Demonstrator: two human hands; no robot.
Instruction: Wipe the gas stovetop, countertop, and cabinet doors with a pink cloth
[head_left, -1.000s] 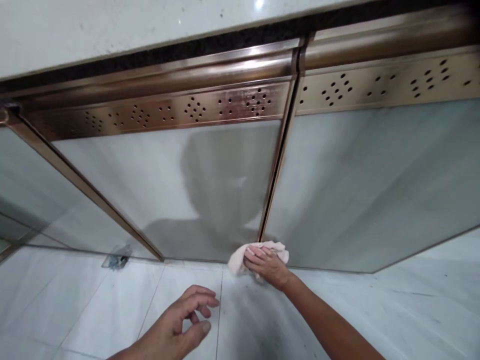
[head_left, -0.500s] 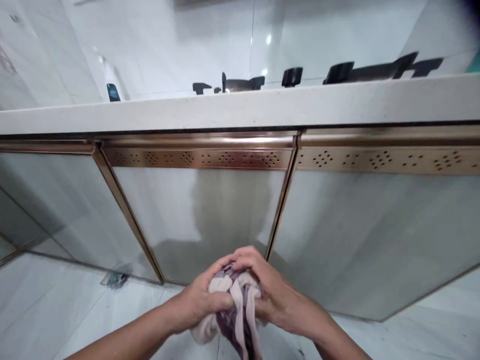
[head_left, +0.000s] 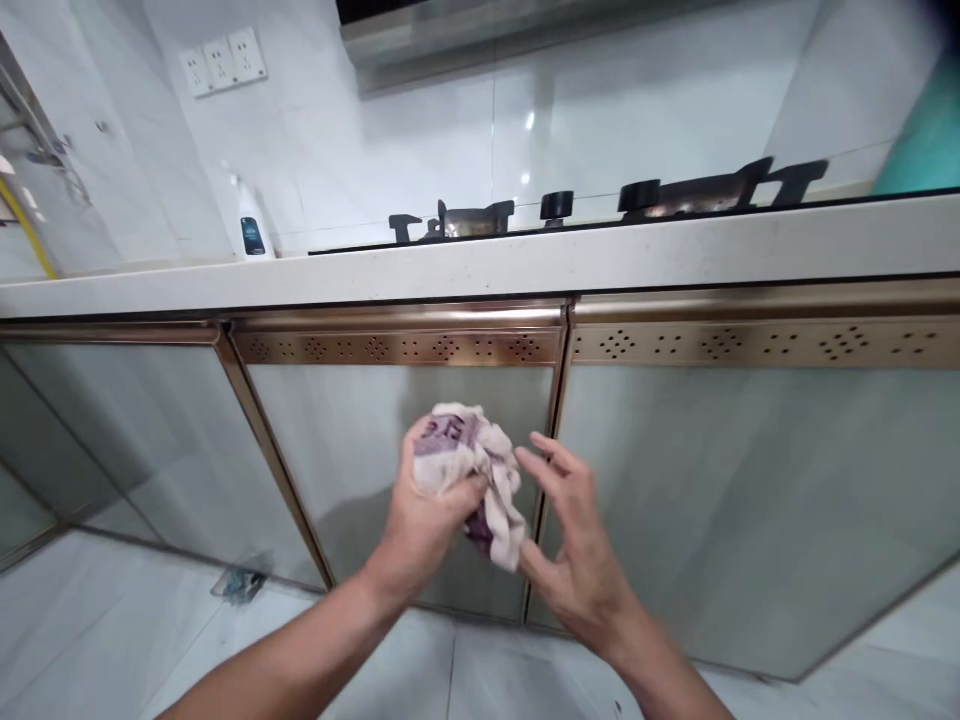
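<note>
A crumpled cream and purple cloth [head_left: 459,455] is bunched up in front of the cabinet doors. My left hand [head_left: 427,510] grips it from the left, thumb across its front and fingers behind. To the right of the cloth, my right hand [head_left: 574,540] has its fingers spread and curved towards it. Its thumb is close to the lower edge of the cloth; whether they touch I cannot tell.
Above the cabinet doors [head_left: 712,480] runs a white countertop edge [head_left: 420,270]. On it stand a gas stove with a black pan support [head_left: 476,220] and a white bottle [head_left: 253,230]. A crumpled clear plastic piece [head_left: 240,582] lies on the tiled floor [head_left: 97,610].
Both hands and the cloth have come up in the view. My right hand has let go of the cloth and opened to the right, and the view has tilted up.
</note>
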